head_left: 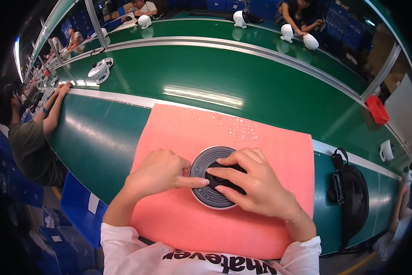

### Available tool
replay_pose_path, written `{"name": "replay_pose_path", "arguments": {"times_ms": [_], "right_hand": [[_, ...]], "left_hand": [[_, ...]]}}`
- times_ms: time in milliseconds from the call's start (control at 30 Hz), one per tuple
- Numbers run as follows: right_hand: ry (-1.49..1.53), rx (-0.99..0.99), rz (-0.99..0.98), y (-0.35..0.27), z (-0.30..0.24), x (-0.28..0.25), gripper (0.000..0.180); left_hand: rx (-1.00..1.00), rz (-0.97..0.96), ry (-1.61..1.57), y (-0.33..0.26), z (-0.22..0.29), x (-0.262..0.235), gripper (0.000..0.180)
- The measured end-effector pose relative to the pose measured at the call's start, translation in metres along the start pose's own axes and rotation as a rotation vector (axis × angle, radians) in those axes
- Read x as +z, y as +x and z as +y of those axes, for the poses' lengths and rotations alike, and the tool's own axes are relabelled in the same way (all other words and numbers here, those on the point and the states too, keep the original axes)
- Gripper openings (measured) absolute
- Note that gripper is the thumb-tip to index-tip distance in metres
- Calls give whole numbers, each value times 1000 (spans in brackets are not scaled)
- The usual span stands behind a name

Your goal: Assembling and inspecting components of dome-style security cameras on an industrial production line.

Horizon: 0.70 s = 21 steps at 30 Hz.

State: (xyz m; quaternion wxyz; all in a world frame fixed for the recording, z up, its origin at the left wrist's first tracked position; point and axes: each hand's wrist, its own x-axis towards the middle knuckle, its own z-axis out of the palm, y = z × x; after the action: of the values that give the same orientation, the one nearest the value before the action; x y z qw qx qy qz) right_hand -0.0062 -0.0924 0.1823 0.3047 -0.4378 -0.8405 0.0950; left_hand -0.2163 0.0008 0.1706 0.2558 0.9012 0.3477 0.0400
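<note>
A round grey ribbed base [213, 199] with a white rim lies on a pink foam mat [169, 224] in front of me. My left hand [158, 170] grips the left edge of the base, its thumb on the ribbed face and its other fingers curled. My right hand [256, 185] reaches over from the right, with its thumb and fingertips closed around the black centre piece [215, 179] of the base. Part of that piece is hidden under the fingers. Rows of small clear dots [243, 128] lie on the mat's far part.
Beyond the mat runs a green conveyor belt [183, 68] carrying a white device [100, 69] at left. To the right are a black backpack [354, 197], a red bin [376, 109] and another white device [387, 150]. A co-worker [29, 137] sits at left, near a blue crate [81, 206].
</note>
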Motion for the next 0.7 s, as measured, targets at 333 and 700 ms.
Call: {"name": "replay_pose_path", "arguments": {"times_ms": [333,700], "right_hand": [[149,37,-56,2,5,-2,31],[166,144,120,4,10,10,38]], "left_hand": [[-50,-59,-35,0,5,-2,57],[-134,-117,66,4,12,-12,60]]}}
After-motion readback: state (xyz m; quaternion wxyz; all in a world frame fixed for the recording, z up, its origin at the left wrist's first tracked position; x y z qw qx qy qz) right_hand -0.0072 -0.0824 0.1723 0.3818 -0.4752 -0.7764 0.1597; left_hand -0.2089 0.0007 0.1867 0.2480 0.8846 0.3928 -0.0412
